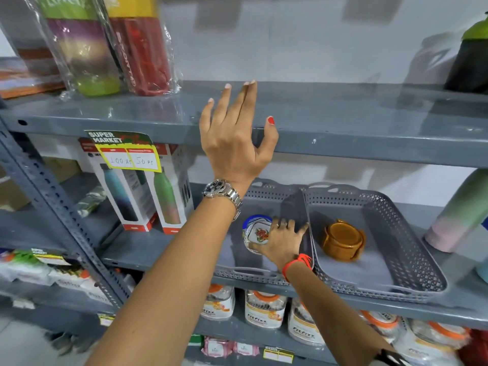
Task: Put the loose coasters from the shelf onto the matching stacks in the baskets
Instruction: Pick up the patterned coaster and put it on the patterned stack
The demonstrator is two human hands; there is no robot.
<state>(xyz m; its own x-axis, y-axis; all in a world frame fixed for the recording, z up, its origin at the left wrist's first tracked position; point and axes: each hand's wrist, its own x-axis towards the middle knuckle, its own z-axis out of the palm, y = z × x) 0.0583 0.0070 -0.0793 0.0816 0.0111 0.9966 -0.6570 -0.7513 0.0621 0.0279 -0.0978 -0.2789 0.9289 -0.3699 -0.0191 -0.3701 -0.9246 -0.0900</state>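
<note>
At the far left, two plastic-wrapped bottles, a purple-and-green bottle (84, 51) and a red bottle (144, 48), stand on the upper grey metal shelf (343, 120), their tops cut off by the frame. Below them hangs a yellow-and-green price tag (126, 151), its handwriting hard to read.

The left hand (232, 136), with a silver wristwatch (224, 192) on the wrist, is raised in front of the upper shelf's edge, fingers spread and straight, holding nothing.

Lower down, two grey perforated plastic baskets sit side by side on the middle shelf. In the left basket (245, 272) lies a stack of white round coasters with blue rims and a red flower pattern (257, 232); its right part is hidden by the right hand (282, 239), whose fingers rest on the stack. Whether they pinch a coaster cannot be told. A red thread band (297, 262) circles that wrist.

The right basket (412, 249) holds a stack of brown round coasters in a brown holder (343, 241), untouched.

At the far right, a pastel green-and-pink bottle (456, 215) is cut off by the frame edge.
</note>
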